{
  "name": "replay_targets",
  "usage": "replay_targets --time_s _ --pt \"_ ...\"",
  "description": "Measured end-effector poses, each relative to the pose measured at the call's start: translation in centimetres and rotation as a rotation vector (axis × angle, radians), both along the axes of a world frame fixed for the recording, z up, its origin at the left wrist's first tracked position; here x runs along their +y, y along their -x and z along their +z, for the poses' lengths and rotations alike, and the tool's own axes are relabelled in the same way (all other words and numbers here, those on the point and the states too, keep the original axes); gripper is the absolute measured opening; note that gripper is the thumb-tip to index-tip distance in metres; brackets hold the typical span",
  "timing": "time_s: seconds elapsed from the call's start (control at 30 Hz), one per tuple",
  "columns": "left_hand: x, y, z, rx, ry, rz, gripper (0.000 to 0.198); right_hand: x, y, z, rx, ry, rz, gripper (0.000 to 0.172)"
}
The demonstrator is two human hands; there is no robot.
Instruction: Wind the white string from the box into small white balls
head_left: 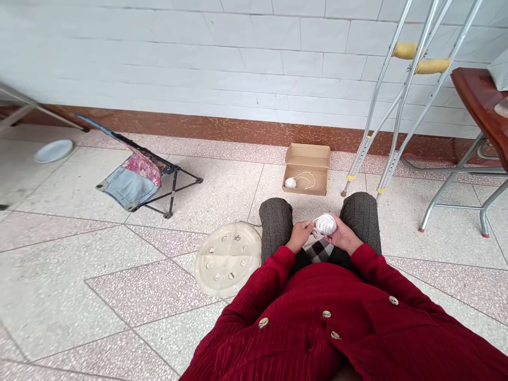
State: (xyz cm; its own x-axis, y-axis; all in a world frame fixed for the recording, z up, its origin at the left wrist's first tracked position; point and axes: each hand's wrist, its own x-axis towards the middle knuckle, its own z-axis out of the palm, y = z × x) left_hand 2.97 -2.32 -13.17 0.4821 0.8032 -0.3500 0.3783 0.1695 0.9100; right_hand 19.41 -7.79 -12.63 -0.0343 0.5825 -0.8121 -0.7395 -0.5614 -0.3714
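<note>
Between my knees, my right hand (344, 236) holds a ball of white yarn (326, 224), its fingers around the ball's right side and underneath. Just left of the ball, my left hand (300, 235) is closed in a pinch on a strand of the white yarn near the ball. Beyond my knees, an open cardboard box (307, 155) lies on the floor. A smaller white yarn ball (291, 182) sits in its left part, with a loose loop of yarn beside it.
A round beige mat (228, 286) lies on the floor left of my knees. Farther left stands a folding stool (135, 182) near a pale plate (54, 151). Crutches (397, 116) lean on the tiled wall at right, beside a red-brown chair (476, 98).
</note>
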Motion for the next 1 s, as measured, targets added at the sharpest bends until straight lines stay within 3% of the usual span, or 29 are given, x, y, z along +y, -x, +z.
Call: replay_targets --time_s 0.23,0.37,0.47,0.67,0.83,1.0 --pt "7.6 -1.3 2.6 0.024 -0.158 0.084 0.022 8.5 -1.9 0.6 -0.083 0.014 -0.055 0.041" --pt "11.2 -3.2 3.3 -0.071 -0.066 0.134 0.021 13.8 -3.6 0.9 -0.107 -0.040 -0.110 0.040" --pt "12.4 -4.2 2.9 -0.110 0.019 0.153 0.019 16.3 -4.7 0.5 -0.155 -0.093 -0.139 0.039" --pt "11.1 -5.1 0.9 -0.118 0.193 0.177 0.022 16.5 -3.7 -2.0 -0.308 -0.063 -0.120 0.022" --pt "8.0 -5.5 -0.2 -0.108 0.248 0.158 0.027 14.2 -1.9 -3.3 -0.346 -0.042 -0.051 0.018" --pt "4.7 -4.8 0.0 -0.049 0.180 0.090 0.030 10.6 -1.2 -3.5 -0.337 -0.050 -0.009 0.019"
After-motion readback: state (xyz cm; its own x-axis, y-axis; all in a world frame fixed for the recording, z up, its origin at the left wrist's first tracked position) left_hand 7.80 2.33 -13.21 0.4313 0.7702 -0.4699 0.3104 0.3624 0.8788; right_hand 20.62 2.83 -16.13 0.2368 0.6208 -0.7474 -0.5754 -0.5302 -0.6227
